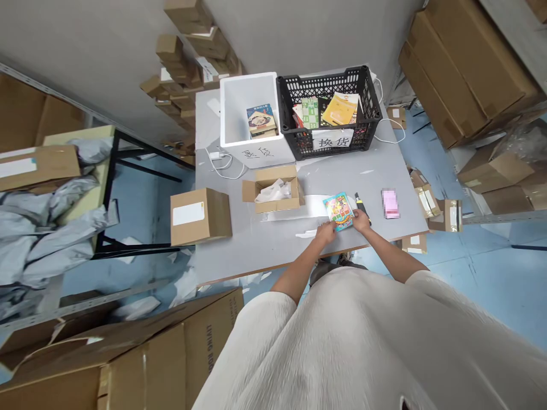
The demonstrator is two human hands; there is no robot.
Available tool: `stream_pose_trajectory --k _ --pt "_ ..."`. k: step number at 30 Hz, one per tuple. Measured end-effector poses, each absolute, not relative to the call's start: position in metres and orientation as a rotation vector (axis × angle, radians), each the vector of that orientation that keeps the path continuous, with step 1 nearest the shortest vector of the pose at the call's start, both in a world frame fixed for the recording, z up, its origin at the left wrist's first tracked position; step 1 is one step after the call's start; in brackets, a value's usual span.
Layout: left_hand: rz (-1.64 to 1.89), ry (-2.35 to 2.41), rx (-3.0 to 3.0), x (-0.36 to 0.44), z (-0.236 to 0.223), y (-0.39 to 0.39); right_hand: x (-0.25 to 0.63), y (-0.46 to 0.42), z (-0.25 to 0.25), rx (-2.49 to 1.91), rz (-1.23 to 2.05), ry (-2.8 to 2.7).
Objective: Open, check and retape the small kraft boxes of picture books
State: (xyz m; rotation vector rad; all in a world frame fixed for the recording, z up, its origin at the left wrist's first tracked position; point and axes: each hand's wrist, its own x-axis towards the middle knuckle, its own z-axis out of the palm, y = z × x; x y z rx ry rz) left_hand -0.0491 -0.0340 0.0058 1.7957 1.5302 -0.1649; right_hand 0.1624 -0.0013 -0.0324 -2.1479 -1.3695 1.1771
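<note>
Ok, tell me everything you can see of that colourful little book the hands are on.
The colourful book is small and thin, with a glossy-looking cover edged in teal and crowded with bright cartoon-like artwork; its print is too small to read. It lies flat and closed on the grey table, turned slightly askew, near the front edge. The left hand touches its near corner, and the right hand its right side. A dark pen-like tool lies just right of it, white paper strips to its left.

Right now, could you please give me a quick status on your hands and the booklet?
Left hand and right hand both grip colourful booklet, flat on grey table. Open carton left, black cutter right; nothing blocking.
</note>
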Motion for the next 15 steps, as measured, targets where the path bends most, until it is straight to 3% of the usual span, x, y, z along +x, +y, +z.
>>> stream_pose_trajectory --k 6,15 --pt "0.067 1.623 2.023 -0.040 0.034 -0.013 0.165 0.018 -0.011 -2.040 1.116 -1.597" --pt "0.034 1.683 1.860 -0.045 0.033 0.000 0.153 0.017 0.013 -1.792 1.049 -2.033"
